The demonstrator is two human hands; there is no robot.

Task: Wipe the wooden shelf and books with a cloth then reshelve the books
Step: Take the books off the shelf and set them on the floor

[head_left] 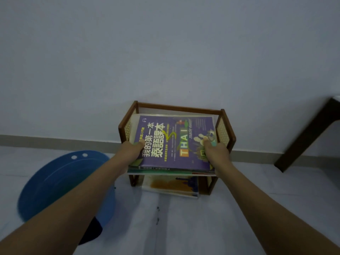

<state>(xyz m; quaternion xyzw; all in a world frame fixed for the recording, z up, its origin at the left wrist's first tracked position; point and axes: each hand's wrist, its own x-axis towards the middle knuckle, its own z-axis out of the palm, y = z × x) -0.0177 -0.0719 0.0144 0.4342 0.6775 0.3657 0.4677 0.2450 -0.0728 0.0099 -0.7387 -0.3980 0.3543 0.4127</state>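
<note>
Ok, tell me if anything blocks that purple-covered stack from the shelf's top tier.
Nothing visible does. Both hands, left hand and right hand, grip the stack of books by its side edges, and it already sits between the side panels of the wooden shelf. More books lie on the lower tier, out of the way.

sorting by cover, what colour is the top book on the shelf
Purple cover with white and yellow lettering, seen in the head view.

Purple book cover on top of the stack reads "THAI made easy", alongside big Chinese characters "我的第一本泰語課本".
</note>
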